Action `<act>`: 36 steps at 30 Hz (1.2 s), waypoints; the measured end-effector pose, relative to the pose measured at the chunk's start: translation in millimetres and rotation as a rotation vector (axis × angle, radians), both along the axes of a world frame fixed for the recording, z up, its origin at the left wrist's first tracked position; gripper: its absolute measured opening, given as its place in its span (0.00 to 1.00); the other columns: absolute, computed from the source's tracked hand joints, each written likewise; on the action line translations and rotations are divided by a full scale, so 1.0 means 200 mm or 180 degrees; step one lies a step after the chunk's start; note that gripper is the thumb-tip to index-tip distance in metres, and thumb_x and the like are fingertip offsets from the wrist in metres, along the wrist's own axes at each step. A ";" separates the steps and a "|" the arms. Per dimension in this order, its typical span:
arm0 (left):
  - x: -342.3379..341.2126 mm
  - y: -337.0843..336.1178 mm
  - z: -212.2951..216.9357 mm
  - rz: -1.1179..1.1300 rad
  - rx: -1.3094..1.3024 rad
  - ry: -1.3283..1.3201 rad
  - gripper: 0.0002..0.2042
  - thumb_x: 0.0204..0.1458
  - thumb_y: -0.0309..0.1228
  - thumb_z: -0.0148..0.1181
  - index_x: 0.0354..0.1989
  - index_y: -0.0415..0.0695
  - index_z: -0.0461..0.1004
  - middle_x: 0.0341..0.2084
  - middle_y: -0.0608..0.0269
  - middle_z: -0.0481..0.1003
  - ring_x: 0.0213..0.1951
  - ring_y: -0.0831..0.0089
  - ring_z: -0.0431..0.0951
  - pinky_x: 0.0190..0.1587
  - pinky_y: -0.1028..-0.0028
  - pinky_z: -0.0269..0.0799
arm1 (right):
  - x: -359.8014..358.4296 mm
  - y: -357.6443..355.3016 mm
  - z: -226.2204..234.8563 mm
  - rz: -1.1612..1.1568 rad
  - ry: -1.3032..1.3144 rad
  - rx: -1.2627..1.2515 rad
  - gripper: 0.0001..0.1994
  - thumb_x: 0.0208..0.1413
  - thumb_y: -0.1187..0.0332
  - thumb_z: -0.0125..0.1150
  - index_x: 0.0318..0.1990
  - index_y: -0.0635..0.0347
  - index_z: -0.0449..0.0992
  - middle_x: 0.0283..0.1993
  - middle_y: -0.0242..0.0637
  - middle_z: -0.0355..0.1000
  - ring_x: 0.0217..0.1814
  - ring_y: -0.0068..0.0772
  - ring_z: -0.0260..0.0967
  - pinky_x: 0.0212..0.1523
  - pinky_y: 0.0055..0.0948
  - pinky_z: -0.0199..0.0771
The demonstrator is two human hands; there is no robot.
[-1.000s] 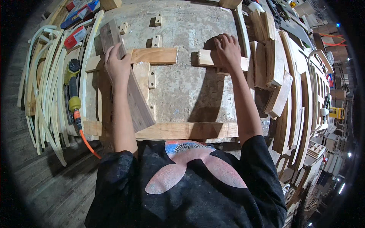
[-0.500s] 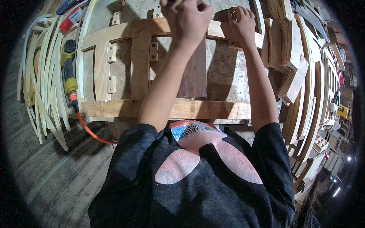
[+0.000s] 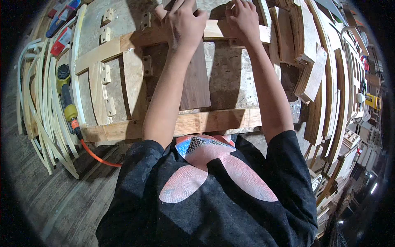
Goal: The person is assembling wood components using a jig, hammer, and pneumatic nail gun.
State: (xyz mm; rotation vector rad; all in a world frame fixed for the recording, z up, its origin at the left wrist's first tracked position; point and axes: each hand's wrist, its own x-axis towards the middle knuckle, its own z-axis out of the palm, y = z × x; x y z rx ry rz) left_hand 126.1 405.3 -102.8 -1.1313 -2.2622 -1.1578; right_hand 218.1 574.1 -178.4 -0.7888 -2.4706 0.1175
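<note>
A dark wooden board [image 3: 196, 84] lies lengthwise on the round worktable [image 3: 230, 78], between a light top rail [image 3: 123, 41] and a light bottom rail [image 3: 210, 121]. My left hand [image 3: 185, 22] is curled over the board's far end where it meets the top rail. Just to its right, my right hand [image 3: 245, 18] grips the right part of the same rail. A light upright piece [image 3: 133, 82] stands left of the dark board. The fingertips of both hands are partly cut off at the picture's top edge.
Small wooden blocks [image 3: 106, 74] are fixed to the table at the left. A yellow power tool [image 3: 63, 86] with an orange cable [image 3: 94, 154] lies beside a bundle of pale bent strips [image 3: 37, 115]. Stacked curved wood pieces [image 3: 312, 78] crowd the right side.
The dark board went from tilted at the left in my left hand to lying straight in the middle. Both hands have moved to the far rail, close together.
</note>
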 end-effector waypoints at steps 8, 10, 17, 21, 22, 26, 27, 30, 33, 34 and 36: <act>0.03 0.02 -0.11 -0.0025 -0.0043 -0.0401 0.16 0.41 0.28 0.63 0.42 0.39 0.78 0.46 0.57 0.76 0.48 0.55 0.70 0.55 0.64 0.62 | 0.01 -0.01 0.02 0.0067 0.0014 -0.0021 0.25 0.34 0.69 0.69 0.44 0.63 0.69 0.51 0.46 0.67 0.57 0.50 0.60 0.58 0.41 0.63; 0.03 0.02 -0.11 0.0004 -0.0048 -0.0419 0.16 0.42 0.27 0.63 0.43 0.40 0.78 0.47 0.57 0.75 0.48 0.55 0.70 0.55 0.64 0.62 | -0.01 -0.01 0.01 0.0043 0.0170 0.0037 0.23 0.34 0.72 0.67 0.43 0.63 0.69 0.47 0.47 0.67 0.53 0.50 0.62 0.54 0.41 0.64; 0.04 0.04 -0.26 0.0121 0.0002 0.0190 0.16 0.43 0.29 0.60 0.44 0.43 0.75 0.50 0.62 0.72 0.49 0.50 0.64 0.55 0.55 0.58 | 0.02 0.02 -0.04 0.0126 0.0253 0.0257 0.15 0.53 0.57 0.58 0.43 0.57 0.74 0.50 0.43 0.71 0.56 0.51 0.63 0.55 0.42 0.65; 0.01 0.06 -0.31 0.0005 -0.0179 0.0212 0.17 0.44 0.31 0.60 0.45 0.44 0.75 0.51 0.61 0.70 0.51 0.48 0.60 0.54 0.49 0.55 | 0.03 0.00 -0.04 -0.0069 0.0085 0.0257 0.26 0.40 0.65 0.68 0.51 0.58 0.71 0.54 0.40 0.69 0.59 0.46 0.61 0.58 0.40 0.64; 0.01 0.06 -0.31 -0.0004 -0.0262 0.0270 0.17 0.44 0.31 0.60 0.45 0.44 0.75 0.51 0.60 0.70 0.52 0.49 0.60 0.53 0.48 0.56 | 0.02 -0.01 -0.03 -0.0071 0.0082 0.0267 0.26 0.40 0.65 0.68 0.51 0.58 0.71 0.54 0.40 0.69 0.59 0.46 0.61 0.58 0.40 0.64; 0.00 0.03 -0.29 0.0181 -0.0481 0.0367 0.17 0.44 0.32 0.60 0.45 0.44 0.74 0.52 0.59 0.68 0.51 0.48 0.60 0.53 0.48 0.56 | 0.00 0.00 -0.03 -0.0010 -0.0136 0.0098 0.27 0.40 0.64 0.69 0.50 0.60 0.70 0.55 0.41 0.68 0.59 0.47 0.62 0.58 0.40 0.63; -0.03 0.02 -0.31 0.0087 -0.0321 0.0190 0.18 0.44 0.32 0.61 0.46 0.44 0.73 0.52 0.60 0.66 0.51 0.48 0.60 0.52 0.47 0.57 | -0.05 -0.03 -0.02 0.0073 -0.0138 0.0116 0.27 0.41 0.63 0.69 0.50 0.60 0.70 0.55 0.42 0.68 0.59 0.48 0.62 0.58 0.40 0.63; -0.06 0.01 -0.31 -0.0055 -0.0473 -0.0130 0.24 0.43 0.33 0.65 0.52 0.45 0.68 0.54 0.54 0.62 0.57 0.48 0.59 0.57 0.47 0.51 | -0.04 0.05 -0.05 -0.0050 -0.0545 -0.0236 0.27 0.45 0.59 0.67 0.53 0.60 0.70 0.56 0.43 0.67 0.59 0.47 0.62 0.59 0.41 0.63; -0.12 -0.19 -0.14 0.0341 -0.0177 0.0090 0.22 0.42 0.33 0.66 0.47 0.44 0.71 0.53 0.54 0.64 0.57 0.51 0.60 0.57 0.50 0.53 | 0.04 0.17 -0.12 0.0011 -0.0446 -0.0037 0.28 0.47 0.60 0.65 0.56 0.58 0.67 0.59 0.44 0.65 0.61 0.49 0.59 0.61 0.41 0.61; -0.22 -0.32 -0.11 0.0555 -0.0023 0.0156 0.20 0.42 0.33 0.66 0.45 0.43 0.72 0.54 0.53 0.64 0.56 0.51 0.61 0.56 0.52 0.54 | 0.04 0.16 -0.13 -0.0085 -0.0498 -0.0070 0.28 0.47 0.62 0.65 0.56 0.58 0.67 0.59 0.44 0.64 0.62 0.50 0.58 0.61 0.40 0.60; -0.50 -0.66 -0.08 0.1070 -0.0130 0.0648 0.07 0.43 0.30 0.63 0.29 0.39 0.77 0.46 0.52 0.72 0.51 0.54 0.68 0.55 0.57 0.58 | 0.07 0.19 -0.16 -0.0017 -0.0455 -0.0011 0.28 0.47 0.65 0.66 0.57 0.57 0.67 0.59 0.43 0.64 0.62 0.50 0.57 0.62 0.40 0.59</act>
